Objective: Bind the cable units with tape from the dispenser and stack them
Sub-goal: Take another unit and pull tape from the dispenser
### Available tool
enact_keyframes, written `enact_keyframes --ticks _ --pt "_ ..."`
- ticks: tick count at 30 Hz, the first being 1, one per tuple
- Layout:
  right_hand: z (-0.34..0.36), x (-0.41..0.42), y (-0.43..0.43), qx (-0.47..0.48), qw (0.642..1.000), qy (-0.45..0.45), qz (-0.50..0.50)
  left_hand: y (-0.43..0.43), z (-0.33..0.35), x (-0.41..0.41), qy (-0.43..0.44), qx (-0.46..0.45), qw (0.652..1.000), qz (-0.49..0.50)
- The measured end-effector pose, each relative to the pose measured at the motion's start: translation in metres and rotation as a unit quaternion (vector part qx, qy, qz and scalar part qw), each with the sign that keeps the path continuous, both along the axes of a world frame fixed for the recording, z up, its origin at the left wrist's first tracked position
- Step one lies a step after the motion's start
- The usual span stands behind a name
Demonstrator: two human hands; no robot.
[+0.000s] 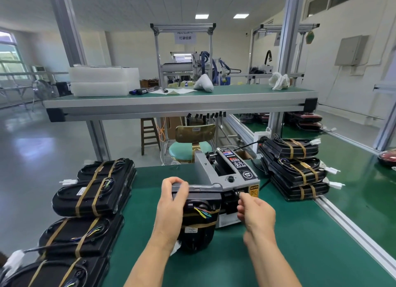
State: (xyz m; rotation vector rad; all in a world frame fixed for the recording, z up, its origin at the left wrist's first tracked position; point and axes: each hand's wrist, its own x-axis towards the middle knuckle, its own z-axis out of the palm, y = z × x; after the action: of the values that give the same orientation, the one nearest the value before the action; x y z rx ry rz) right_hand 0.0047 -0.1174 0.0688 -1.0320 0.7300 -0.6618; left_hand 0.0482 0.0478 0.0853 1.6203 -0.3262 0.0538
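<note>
A black cable unit (198,220) with coloured wires and tan tape bands stands on the green mat in front of me. My left hand (171,198) grips its top edge, fingers curled over it. The grey tape dispenser (231,173) sits just behind the unit. My right hand (255,209) reaches to the dispenser's outlet with thumb and forefinger pinched together; a tape strip between them is too small to make out. Taped units lie stacked at the left (94,192) and at the right (295,171).
The green bench mat (289,254) ends at an aluminium rail (351,229) on the right. A raised shelf (180,98) with white foam trays crosses ahead. A teal stool (190,148) stands behind the dispenser. A white socket with a black cord (260,137) sits by the right stack.
</note>
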Motion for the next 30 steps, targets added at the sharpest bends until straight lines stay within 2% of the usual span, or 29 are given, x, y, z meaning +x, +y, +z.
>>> enact_keyframes --ticks 4,9,17,30 --pt "0.035 -0.019 0.033 0.006 0.990 -0.097 0.104 -0.007 -0.003 0.001 -0.012 -0.016 0.998 0.061" --pt "0.051 -0.026 0.053 0.036 0.972 -0.101 0.208 -0.012 -0.005 -0.001 -0.026 -0.006 0.996 0.086" --pt "0.045 -0.021 0.055 0.037 0.962 -0.079 0.258 -0.012 -0.003 -0.001 -0.028 -0.009 0.995 0.098" --pt "0.039 -0.017 0.056 0.034 0.963 -0.081 0.256 -0.011 0.000 -0.002 -0.040 -0.023 0.994 0.097"
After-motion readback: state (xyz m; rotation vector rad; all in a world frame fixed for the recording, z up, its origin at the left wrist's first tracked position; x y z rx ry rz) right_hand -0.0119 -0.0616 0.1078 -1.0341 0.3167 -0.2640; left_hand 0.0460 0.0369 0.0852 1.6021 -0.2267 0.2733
